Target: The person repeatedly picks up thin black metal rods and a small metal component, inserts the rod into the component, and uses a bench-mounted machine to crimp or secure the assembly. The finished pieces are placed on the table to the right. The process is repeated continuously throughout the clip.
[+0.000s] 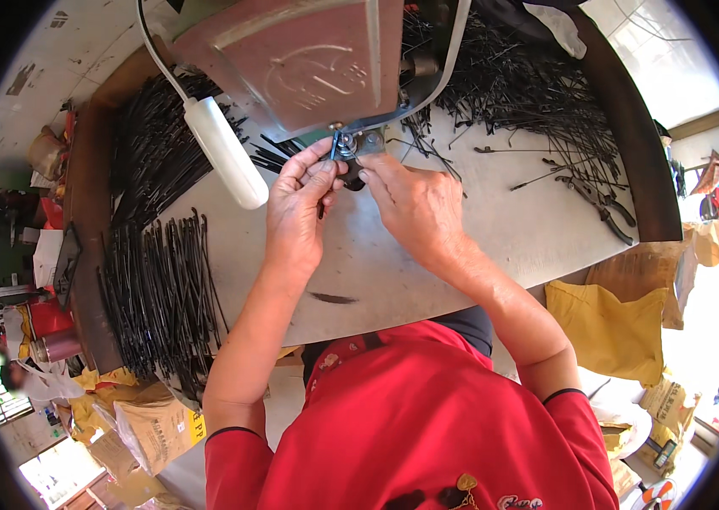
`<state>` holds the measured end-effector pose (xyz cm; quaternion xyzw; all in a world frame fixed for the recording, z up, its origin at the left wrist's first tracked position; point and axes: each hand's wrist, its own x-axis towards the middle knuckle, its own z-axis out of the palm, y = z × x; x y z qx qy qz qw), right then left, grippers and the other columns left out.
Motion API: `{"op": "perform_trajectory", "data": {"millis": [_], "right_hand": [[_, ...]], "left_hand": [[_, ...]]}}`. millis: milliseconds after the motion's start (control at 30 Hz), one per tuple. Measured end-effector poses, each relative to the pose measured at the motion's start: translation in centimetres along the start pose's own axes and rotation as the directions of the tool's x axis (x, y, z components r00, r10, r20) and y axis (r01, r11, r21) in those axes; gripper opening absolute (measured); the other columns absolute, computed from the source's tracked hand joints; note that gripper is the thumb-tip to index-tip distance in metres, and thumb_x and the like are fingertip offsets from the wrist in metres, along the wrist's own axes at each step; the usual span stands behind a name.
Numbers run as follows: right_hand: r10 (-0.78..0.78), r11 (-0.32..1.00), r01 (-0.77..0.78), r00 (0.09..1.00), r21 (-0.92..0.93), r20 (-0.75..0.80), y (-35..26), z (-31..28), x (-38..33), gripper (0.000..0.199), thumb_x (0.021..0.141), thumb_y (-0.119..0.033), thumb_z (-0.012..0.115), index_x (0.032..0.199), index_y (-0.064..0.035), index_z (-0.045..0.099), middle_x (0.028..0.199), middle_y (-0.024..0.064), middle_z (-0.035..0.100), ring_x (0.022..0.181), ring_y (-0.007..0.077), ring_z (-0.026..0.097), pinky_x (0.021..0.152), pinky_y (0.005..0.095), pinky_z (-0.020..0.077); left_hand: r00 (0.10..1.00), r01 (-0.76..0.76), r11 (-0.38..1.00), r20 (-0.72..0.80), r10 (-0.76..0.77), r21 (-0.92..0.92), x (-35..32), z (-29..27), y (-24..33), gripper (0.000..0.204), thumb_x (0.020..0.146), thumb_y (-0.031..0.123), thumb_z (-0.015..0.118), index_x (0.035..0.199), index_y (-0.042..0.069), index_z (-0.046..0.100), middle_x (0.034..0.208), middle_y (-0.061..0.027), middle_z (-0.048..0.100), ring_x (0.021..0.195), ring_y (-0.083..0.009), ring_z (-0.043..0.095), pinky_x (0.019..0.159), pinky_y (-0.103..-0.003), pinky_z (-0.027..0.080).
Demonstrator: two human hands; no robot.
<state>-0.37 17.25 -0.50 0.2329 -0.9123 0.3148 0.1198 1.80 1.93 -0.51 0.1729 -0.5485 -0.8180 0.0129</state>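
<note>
At the foot of a machine with a pinkish metal cover (308,64), both my hands work close together. My left hand (298,208) is closed in a pinch at the bright metal tooling (346,144); a bit of a small black part (321,211) shows below its fingers. My right hand (419,208) is closed too, thumb and forefinger at the right side of the tooling. What it grips, if anything, is hidden by the fingers. Bundles of thin black rods (164,289) lie on the metal table (393,272) to the left.
A white lamp tube (227,153) hangs left of the machine. Tangled black rods (529,110) cover the far right, with pliers (602,208) near the table's raised brown edge (653,187). More rods (155,136) lie far left. Yellow sacking (610,327) is at the right.
</note>
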Motion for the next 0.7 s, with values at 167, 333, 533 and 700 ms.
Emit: {"op": "perform_trajectory", "data": {"millis": [167,333,533,700], "right_hand": [[-0.031,0.998,0.03,0.999,-0.056,-0.028,-0.39,0.05,0.36,0.008,0.083,-0.01,0.057,0.09,-0.0087,0.054,0.063,0.0083,0.062,0.05,0.0304,0.061,0.042,0.0411,0.0438],[-0.056,0.997,0.052,0.997,-0.06,-0.058,-0.45,0.1,0.51,0.011,0.081,-0.008,0.057,0.091,-0.0084,0.054,0.065,0.0079,0.062,0.05,0.0298,0.061,0.041,0.0397,0.0426],[-0.066,0.995,0.061,0.996,-0.074,-0.066,-0.19,0.31,0.4,0.013,0.08,-0.007,0.057,0.092,-0.0085,0.054,0.063,0.0073,0.061,0.05,0.0292,0.06,0.04,0.0387,0.0421],[-0.05,0.992,0.042,0.997,-0.12,-0.062,-0.05,0.43,0.25,0.021,0.085,-0.02,0.064,0.106,-0.015,0.061,0.06,0.0064,0.063,0.048,0.0259,0.06,0.044,0.0369,0.0462]], "left_hand": [[0.999,0.015,0.999,0.03,-0.014,-0.052,0.21,-0.06,0.27,0.03,0.089,0.005,0.059,0.119,0.0,0.056,0.09,-0.003,0.064,0.07,-0.0036,0.052,0.058,-0.015,0.039],[0.996,0.043,0.998,0.078,-0.039,-0.043,0.53,-0.29,0.64,0.032,0.091,0.003,0.057,0.122,-0.002,0.054,0.093,-0.0061,0.062,0.071,-0.0057,0.051,0.058,-0.016,0.04],[0.997,0.048,0.999,0.069,-0.047,-0.011,0.23,-0.18,0.98,0.03,0.09,0.004,0.058,0.119,-0.001,0.056,0.09,-0.0055,0.064,0.07,-0.0049,0.052,0.059,-0.015,0.04],[0.999,0.024,1.0,0.04,-0.023,-0.018,0.57,-0.73,0.53,0.031,0.09,0.005,0.059,0.12,0.0,0.057,0.09,-0.0051,0.065,0.072,-0.0048,0.054,0.06,-0.015,0.042]]}}
